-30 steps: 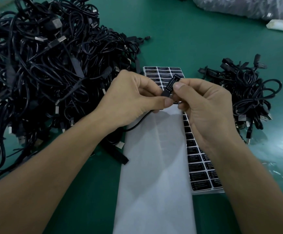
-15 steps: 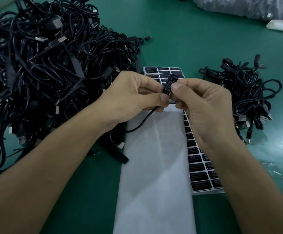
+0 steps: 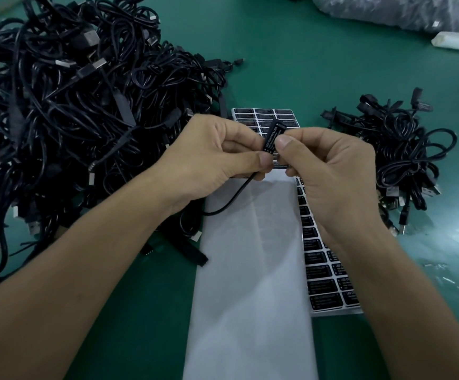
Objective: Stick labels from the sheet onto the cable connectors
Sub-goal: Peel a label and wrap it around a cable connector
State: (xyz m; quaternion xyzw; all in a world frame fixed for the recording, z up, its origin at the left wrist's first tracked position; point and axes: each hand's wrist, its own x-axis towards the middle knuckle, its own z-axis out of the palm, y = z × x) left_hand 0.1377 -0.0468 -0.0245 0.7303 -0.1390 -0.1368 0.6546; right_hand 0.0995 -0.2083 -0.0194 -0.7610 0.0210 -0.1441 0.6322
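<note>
My left hand [image 3: 217, 157] pinches the lower end of a black cable connector [image 3: 273, 136], held above the label sheet [image 3: 324, 272]. A black label with white print lies along the connector's upper face. My right hand [image 3: 329, 171] pinches the connector from the right, thumb tip on the label. The connector's thin black cable [image 3: 232, 198] hangs from under my left hand. The sheet carries rows of black labels; its middle is hidden by my hands, and part of it lies under a white backing strip [image 3: 250, 283].
A big heap of tangled black cables [image 3: 66, 113] fills the left of the green table [image 3: 291, 64]. A smaller pile of cables [image 3: 403, 157] lies at the right. A plastic bag [image 3: 403, 12] and a white roll [image 3: 454, 41] sit at the far right.
My right thumb has slid along the connector, over the label. Both hands and the connector stay in about the same place.
</note>
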